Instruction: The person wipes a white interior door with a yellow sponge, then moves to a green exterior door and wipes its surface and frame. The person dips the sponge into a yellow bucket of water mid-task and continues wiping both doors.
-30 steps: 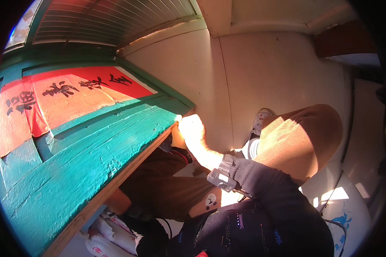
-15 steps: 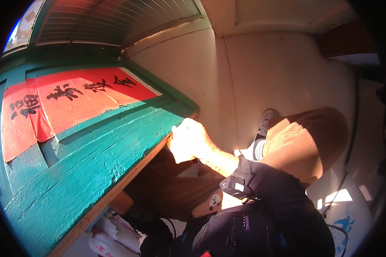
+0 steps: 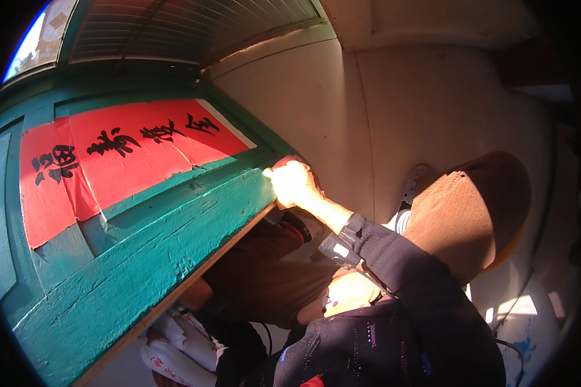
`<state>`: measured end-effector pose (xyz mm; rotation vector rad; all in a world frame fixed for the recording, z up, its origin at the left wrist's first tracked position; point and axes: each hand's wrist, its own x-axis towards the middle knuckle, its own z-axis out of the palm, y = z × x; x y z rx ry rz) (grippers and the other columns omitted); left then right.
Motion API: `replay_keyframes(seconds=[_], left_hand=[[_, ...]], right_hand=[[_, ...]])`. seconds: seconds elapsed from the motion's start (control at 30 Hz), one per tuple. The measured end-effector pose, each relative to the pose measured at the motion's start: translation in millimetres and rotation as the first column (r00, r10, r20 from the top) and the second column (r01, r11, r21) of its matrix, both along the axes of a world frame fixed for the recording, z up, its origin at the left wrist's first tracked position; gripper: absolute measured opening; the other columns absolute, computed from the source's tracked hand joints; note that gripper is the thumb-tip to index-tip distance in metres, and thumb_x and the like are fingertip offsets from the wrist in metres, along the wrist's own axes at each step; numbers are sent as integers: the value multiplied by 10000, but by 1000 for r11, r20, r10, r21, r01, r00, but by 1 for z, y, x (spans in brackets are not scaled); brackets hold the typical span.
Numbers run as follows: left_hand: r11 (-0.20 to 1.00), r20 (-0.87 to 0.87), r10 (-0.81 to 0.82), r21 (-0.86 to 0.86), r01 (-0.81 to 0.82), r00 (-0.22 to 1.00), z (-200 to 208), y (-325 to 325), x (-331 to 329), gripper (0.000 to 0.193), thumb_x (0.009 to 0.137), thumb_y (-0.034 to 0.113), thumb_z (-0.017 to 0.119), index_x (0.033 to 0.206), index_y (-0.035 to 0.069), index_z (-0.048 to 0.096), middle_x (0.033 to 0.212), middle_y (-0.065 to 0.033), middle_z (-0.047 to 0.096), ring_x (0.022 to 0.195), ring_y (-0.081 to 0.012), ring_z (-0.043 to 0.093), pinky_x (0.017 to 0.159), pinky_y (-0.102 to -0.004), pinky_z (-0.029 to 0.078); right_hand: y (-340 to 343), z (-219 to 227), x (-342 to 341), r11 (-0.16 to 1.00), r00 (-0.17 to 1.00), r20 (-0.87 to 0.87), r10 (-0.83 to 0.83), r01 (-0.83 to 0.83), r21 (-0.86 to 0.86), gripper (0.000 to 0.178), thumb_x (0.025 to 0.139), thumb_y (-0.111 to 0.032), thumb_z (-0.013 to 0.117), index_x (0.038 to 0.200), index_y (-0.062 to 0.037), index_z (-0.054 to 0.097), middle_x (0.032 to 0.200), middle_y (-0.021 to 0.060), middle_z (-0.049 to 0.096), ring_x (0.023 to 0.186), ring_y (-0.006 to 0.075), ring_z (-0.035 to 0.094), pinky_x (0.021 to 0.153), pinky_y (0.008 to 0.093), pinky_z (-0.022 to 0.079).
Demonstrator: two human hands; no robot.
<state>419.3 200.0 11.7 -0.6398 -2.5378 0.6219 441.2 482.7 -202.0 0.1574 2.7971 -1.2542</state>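
A green painted door (image 3: 174,238) with a bare wooden edge fills the left side, and a red paper strip (image 3: 129,151) with black brush writing is stuck on its panel. At the door's near right corner, my right hand (image 3: 297,184) is closed on the edge, thumb side on the green face. Strong sunlight washes out its fingers. My left hand (image 3: 197,295) reaches behind the door's lower edge; only a part near the wrist shows, and the fingers are hidden. A small dark device (image 3: 340,250) is strapped to my right wrist.
My bent legs in brown corduroy trousers (image 3: 452,219) are close beside the door. White bags with red marks (image 3: 174,348) lie below its lower edge. A pale wall (image 3: 290,103) stands beyond the door, and a slatted panel (image 3: 155,32) is at the top left.
The door and paper appear shifted slightly right in the picture. My right hand has moved a little up and right, still on the door's corner. The light on the red paper looks dimmer.
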Motion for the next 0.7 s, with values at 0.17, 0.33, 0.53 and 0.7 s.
replay_keyframes(seconds=[0.17, 0.33, 0.53, 0.7], left_hand=[[998, 6, 41, -49, -41, 999, -2, 5, 2, 383, 932, 225, 700, 1229, -8, 633, 1184, -179, 666, 1055, -329, 659, 922, -415, 520], [991, 3, 85, -100, -85, 996, 1, 7, 7, 382, 936, 228, 693, 1233, -5, 631, 1190, -176, 664, 1061, -327, 657, 927, -413, 519], [987, -3, 104, -125, -103, 995, 2, 6, 10, 380, 941, 231, 684, 1239, 0, 629, 1197, -172, 662, 1067, -324, 655, 932, -411, 518], [979, 5, 126, -161, -124, 992, 2, 5, 11, 379, 945, 233, 677, 1243, 4, 627, 1202, -169, 660, 1073, -321, 653, 936, -409, 517]], right_hand=[[-5, 98, 7, 268, 907, -45, -419, 76, -960, 297, 760, -151, 774, 1019, -55, 666, 1066, 116, 632, 975, 259, 634, 887, 379, 518], [-12, 76, 7, 833, 768, -547, -333, -33, -553, 235, 806, -91, 729, 1019, -80, 632, 1122, 47, 620, 967, 256, 618, 802, 358, 559], [-25, 1, -18, 752, 902, 371, -219, 399, -525, 163, 813, -81, 666, 969, -89, 712, 946, 67, 696, 977, 220, 640, 829, 329, 545], [-23, 88, -4, 574, 865, -278, -418, 15, -819, 153, 834, -127, 671, 977, -165, 631, 1121, 4, 587, 1038, 228, 595, 812, 377, 578]])
